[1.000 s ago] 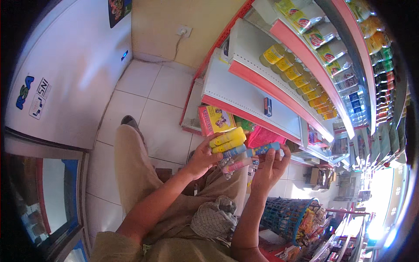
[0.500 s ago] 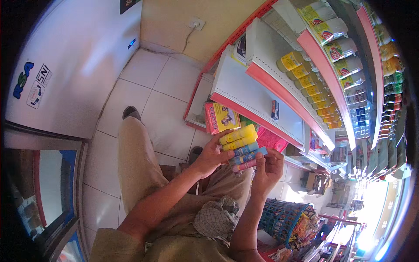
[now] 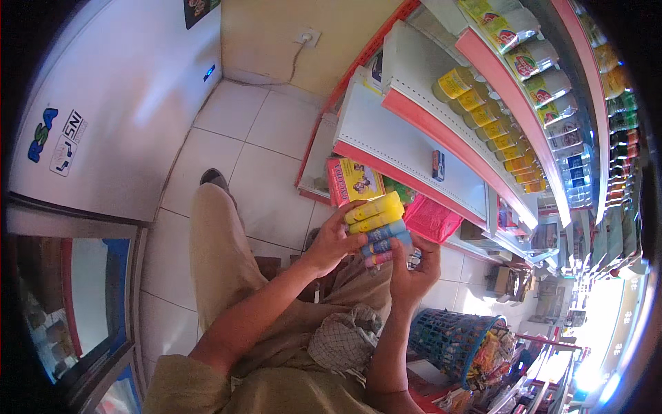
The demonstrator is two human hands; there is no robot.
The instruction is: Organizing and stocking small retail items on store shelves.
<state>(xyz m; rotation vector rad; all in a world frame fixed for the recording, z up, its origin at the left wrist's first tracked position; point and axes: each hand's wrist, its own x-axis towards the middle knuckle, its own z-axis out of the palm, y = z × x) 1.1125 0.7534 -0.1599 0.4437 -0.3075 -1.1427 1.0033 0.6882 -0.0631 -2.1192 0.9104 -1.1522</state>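
A row of small cylindrical bottles is held side by side in front of my lap. Two yellow bottles (image 3: 376, 212) are at the far end, two blue bottles (image 3: 383, 237) come after them, and a pink bottle (image 3: 378, 259) is at the near end. My left hand (image 3: 329, 243) grips the row from the left, its thumb across the blue ones. On the right, my right hand (image 3: 415, 269) closes on the blue and pink end, thumb on top. Its other fingers are partly hidden behind the bottles.
Beyond my hands are a red and yellow box (image 3: 358, 181) and a pink basket (image 3: 433, 217). White shelves (image 3: 407, 141) with red edges hold yellow bottled drinks (image 3: 483, 114). A blue basket (image 3: 448, 338) of packets stands at the right; a white cabinet (image 3: 131, 90) rises at the left.
My right hand has shifted slightly left and down along the bottles, and its thumb now lies further over the blue ones. The view has shifted a little.
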